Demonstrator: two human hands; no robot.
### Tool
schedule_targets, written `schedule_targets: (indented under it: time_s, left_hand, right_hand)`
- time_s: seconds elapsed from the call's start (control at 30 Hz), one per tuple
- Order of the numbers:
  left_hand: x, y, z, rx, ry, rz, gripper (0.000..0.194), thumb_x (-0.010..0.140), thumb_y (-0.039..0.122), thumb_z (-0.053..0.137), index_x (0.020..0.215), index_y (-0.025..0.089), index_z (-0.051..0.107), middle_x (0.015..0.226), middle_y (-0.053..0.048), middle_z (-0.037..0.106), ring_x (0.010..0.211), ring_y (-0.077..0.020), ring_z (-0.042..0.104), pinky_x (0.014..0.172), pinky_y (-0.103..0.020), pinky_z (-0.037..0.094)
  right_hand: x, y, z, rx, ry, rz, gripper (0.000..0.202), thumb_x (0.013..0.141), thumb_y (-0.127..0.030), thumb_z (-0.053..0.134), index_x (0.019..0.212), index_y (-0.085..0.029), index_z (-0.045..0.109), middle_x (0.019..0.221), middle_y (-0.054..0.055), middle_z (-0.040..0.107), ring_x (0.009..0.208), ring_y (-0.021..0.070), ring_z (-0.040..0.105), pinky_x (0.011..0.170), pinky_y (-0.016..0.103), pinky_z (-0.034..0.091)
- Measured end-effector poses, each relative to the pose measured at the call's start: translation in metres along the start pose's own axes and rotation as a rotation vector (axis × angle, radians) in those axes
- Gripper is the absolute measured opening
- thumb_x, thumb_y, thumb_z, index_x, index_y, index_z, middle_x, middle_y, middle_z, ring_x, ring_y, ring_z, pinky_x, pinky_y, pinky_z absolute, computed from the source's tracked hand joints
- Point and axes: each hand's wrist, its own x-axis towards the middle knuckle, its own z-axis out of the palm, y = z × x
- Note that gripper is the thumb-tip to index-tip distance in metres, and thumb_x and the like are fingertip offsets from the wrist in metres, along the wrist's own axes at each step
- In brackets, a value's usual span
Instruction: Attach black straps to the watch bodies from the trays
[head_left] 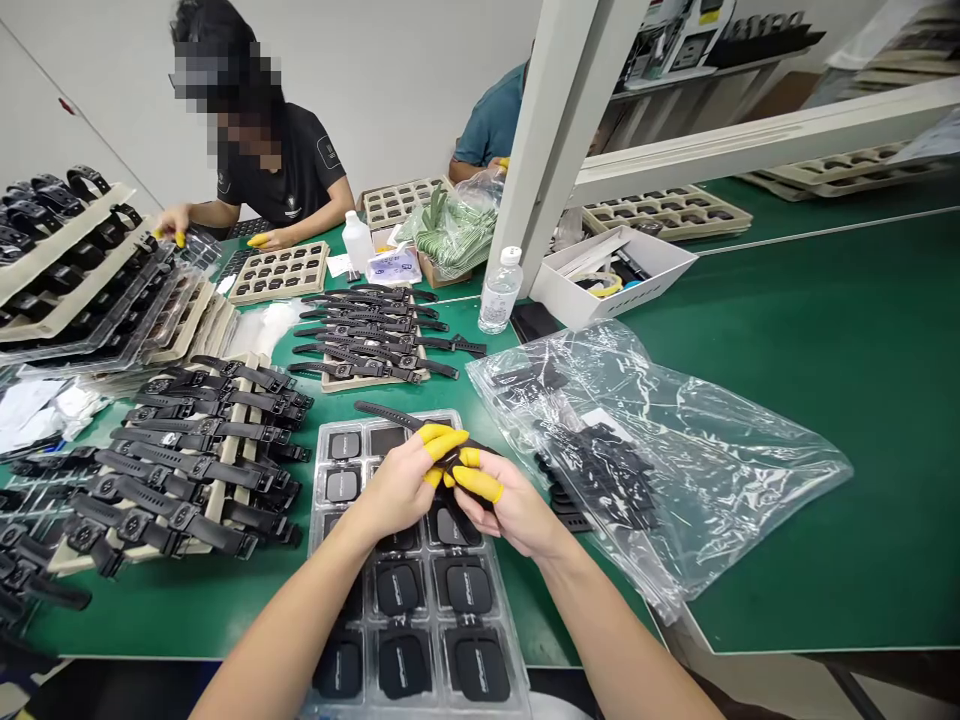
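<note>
Above a clear plastic tray (427,600), my two hands meet around a black smartwatch strap (386,411), whose free end sticks out to the left. My left hand (401,482) pinches it with fingertips in yellow finger cots. From the other side my right hand (511,500), also in yellow cots, closes on the same piece. Fingers hide the middle, so whether a watch body is attached cannot be made out. Square black watch faces (469,586) lie in the tray's compartments below. Right of my right hand, a clear plastic bag (750,480) contains black straps (604,470).
Strapped watches (180,470) cover trays at left, with more (375,335) ahead. Stacked trays (67,270) rise at far left. A water bottle (500,290) and white box (615,275) stand near a post (559,130). A co-worker (285,170) sits opposite; another is partly hidden.
</note>
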Motion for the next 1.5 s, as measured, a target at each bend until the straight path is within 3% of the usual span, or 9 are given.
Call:
schedule_targets:
  time_s: [0.47, 0.6, 0.73, 0.87, 1.07, 1.2, 1.3, 1.4, 1.5]
  left_hand:
    - [0.005, 0.018, -0.007, 0.006, -0.049, 0.021, 0.053, 0.104, 0.016, 0.04, 0.156, 0.024, 0.044, 0.136, -0.015, 0.056, 0.129, -0.0267, 0.058, 0.113, -0.046, 0.052]
    - [0.007, 0.022, -0.008, 0.148, -0.05, 0.054, 0.049, 0.103, 0.019, 0.043, 0.152, 0.019, 0.049, 0.129, -0.017, 0.059, 0.122, -0.0291, 0.059, 0.106, -0.048, 0.056]
    - [0.008, 0.021, -0.009, 0.267, -0.093, 0.056, 0.044, 0.102, 0.02, 0.046, 0.145, 0.016, 0.054, 0.124, -0.018, 0.061, 0.119, -0.0305, 0.059, 0.104, -0.05, 0.057]
    - [0.008, 0.022, -0.013, 0.14, -0.079, 0.054, 0.043, 0.103, 0.017, 0.045, 0.145, 0.019, 0.053, 0.126, -0.016, 0.062, 0.12, -0.0271, 0.062, 0.106, -0.046, 0.057]
    - [0.004, 0.027, -0.017, 0.075, -0.036, 0.035, 0.054, 0.102, 0.015, 0.05, 0.155, 0.025, 0.042, 0.138, -0.015, 0.063, 0.128, -0.0268, 0.064, 0.107, -0.043, 0.058]
    - [-0.001, 0.029, -0.043, 0.284, -0.031, -0.073, 0.057, 0.1, 0.01, 0.046, 0.155, 0.025, 0.043, 0.132, -0.012, 0.069, 0.119, -0.0265, 0.07, 0.101, -0.042, 0.06]
    - [-0.004, 0.027, -0.077, 0.44, -0.023, -0.182, 0.043, 0.101, 0.017, 0.052, 0.143, 0.022, 0.057, 0.121, -0.011, 0.074, 0.107, -0.0265, 0.072, 0.095, -0.04, 0.06]
    - [-0.006, 0.019, -0.104, 0.66, -0.146, -0.27, 0.027, 0.098, 0.013, 0.054, 0.116, 0.02, 0.073, 0.105, -0.011, 0.076, 0.101, -0.0279, 0.071, 0.09, -0.039, 0.057]
    - [-0.005, 0.005, -0.115, 0.786, -0.321, -0.369, 0.034, 0.091, 0.001, 0.051, 0.109, 0.019, 0.072, 0.104, -0.01, 0.076, 0.101, -0.0267, 0.07, 0.09, -0.038, 0.052]
  right_hand:
    - [-0.001, 0.0, 0.004, 0.199, 0.042, -0.019, 0.044, 0.083, -0.056, 0.08, 0.089, -0.023, 0.051, 0.046, -0.013, 0.039, 0.039, 0.0052, 0.017, 0.034, 0.014, 0.017]
    - [0.0, -0.001, 0.003, 0.191, 0.045, -0.006, 0.043, 0.084, -0.056, 0.08, 0.088, -0.024, 0.051, 0.046, -0.013, 0.038, 0.039, 0.0051, 0.017, 0.034, 0.013, 0.018]
    - [0.0, -0.001, 0.002, 0.146, 0.053, 0.021, 0.044, 0.085, -0.057, 0.079, 0.087, -0.023, 0.051, 0.046, -0.014, 0.036, 0.039, 0.0045, 0.016, 0.033, 0.013, 0.017]
    - [0.0, 0.002, 0.002, 0.095, 0.033, -0.001, 0.045, 0.087, -0.061, 0.075, 0.086, -0.023, 0.05, 0.046, -0.013, 0.038, 0.037, 0.0046, 0.017, 0.034, 0.015, 0.018]
    - [-0.001, 0.006, -0.003, -0.256, 0.114, -0.258, 0.04, 0.091, -0.062, 0.071, 0.097, -0.024, 0.058, 0.053, -0.007, 0.049, 0.044, 0.013, 0.042, 0.045, 0.026, 0.038]
    - [0.0, 0.002, -0.013, -0.576, 0.161, -0.354, 0.029, 0.097, -0.055, 0.066, 0.1, -0.025, 0.067, 0.068, -0.001, 0.059, 0.061, 0.0189, 0.053, 0.058, 0.032, 0.046]
    - [0.002, -0.001, -0.018, -0.736, 0.177, -0.426, 0.029, 0.101, -0.051, 0.058, 0.096, -0.025, 0.071, 0.082, 0.003, 0.065, 0.073, 0.0217, 0.058, 0.068, 0.035, 0.049]
    - [0.006, 0.001, -0.017, -0.907, 0.216, -0.483, 0.03, 0.103, -0.045, 0.053, 0.092, -0.024, 0.072, 0.089, 0.006, 0.065, 0.076, 0.0228, 0.061, 0.07, 0.035, 0.05]
    - [0.014, 0.003, -0.011, -1.113, 0.289, -0.485, 0.026, 0.103, -0.039, 0.051, 0.106, -0.025, 0.073, 0.101, 0.01, 0.07, 0.081, 0.0257, 0.065, 0.071, 0.037, 0.05]
